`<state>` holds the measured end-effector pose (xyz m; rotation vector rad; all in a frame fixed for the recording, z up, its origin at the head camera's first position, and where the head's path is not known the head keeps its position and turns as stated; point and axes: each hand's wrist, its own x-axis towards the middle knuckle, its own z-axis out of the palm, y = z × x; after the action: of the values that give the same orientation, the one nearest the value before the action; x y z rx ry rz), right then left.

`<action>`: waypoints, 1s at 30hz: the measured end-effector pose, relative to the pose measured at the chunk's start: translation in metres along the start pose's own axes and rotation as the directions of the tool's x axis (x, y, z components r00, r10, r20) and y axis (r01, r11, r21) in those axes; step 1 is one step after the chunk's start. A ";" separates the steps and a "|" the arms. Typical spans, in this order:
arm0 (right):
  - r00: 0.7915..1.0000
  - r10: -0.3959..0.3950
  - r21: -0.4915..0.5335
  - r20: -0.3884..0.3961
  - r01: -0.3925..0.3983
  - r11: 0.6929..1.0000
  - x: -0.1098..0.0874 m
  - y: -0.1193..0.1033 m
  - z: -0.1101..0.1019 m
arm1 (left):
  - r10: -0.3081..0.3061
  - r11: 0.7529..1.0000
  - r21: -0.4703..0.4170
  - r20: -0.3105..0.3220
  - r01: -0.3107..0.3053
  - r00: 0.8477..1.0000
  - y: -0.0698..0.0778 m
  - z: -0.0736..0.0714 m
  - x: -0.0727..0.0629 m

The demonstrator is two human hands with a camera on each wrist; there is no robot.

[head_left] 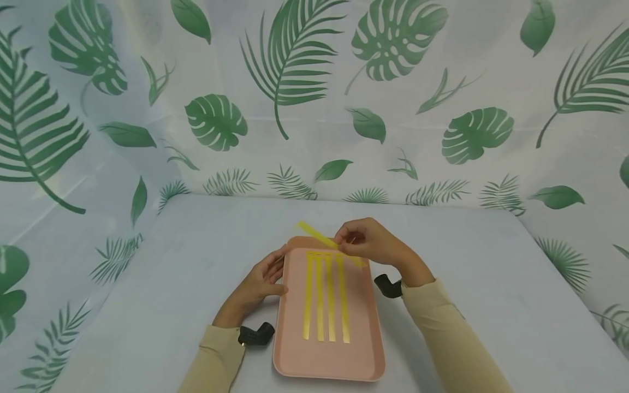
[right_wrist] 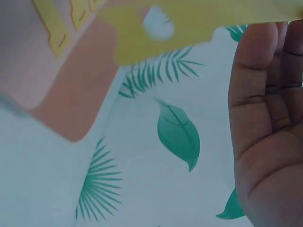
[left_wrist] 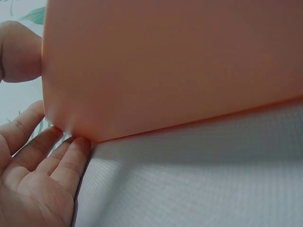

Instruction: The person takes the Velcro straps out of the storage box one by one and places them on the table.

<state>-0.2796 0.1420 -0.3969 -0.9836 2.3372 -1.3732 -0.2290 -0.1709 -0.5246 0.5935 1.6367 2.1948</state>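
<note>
A pink rectangular tray [head_left: 329, 360] lies lengthwise before me, with several flat yellow strips [head_left: 320, 305] side by side in it. My left hand [head_left: 255, 281] grips the tray's left side near the far corner, thumb at the rim. In the left wrist view its fingertips meet the tray's outer wall [left_wrist: 165, 66]. Over the tray's far right end, my right hand [head_left: 375, 243] pinches another yellow strip [head_left: 314, 233], which slants up to the left. The right wrist view shows this strip [right_wrist: 199, 35] close up, with a hole near its notched end.
The tray stands on a table with a pale cloth [head_left: 172, 284]. Behind and beside it hangs a white cloth printed with green leaves [head_left: 216, 123]. A black wrist camera [head_left: 256, 334] sits on the left wrist, another black camera [head_left: 388, 286] on the right.
</note>
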 end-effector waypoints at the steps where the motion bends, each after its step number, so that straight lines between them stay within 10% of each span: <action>1: 1.000 -0.002 0.003 -0.010 0.002 1.000 -0.003 0.000 -0.001 | 0.002 1.000 -0.002 0.003 -0.002 1.000 -0.001 0.000 0.000; 30: 0.982 0.076 0.187 -0.174 -0.043 0.981 -0.075 0.019 -0.019 | 0.014 0.999 0.033 -0.004 -0.013 1.000 -0.002 0.000 0.001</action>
<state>-0.2421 0.2108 -0.4113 -0.7589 2.2920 -1.6812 -0.2295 -0.1693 -0.5266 0.6108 1.6795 2.1838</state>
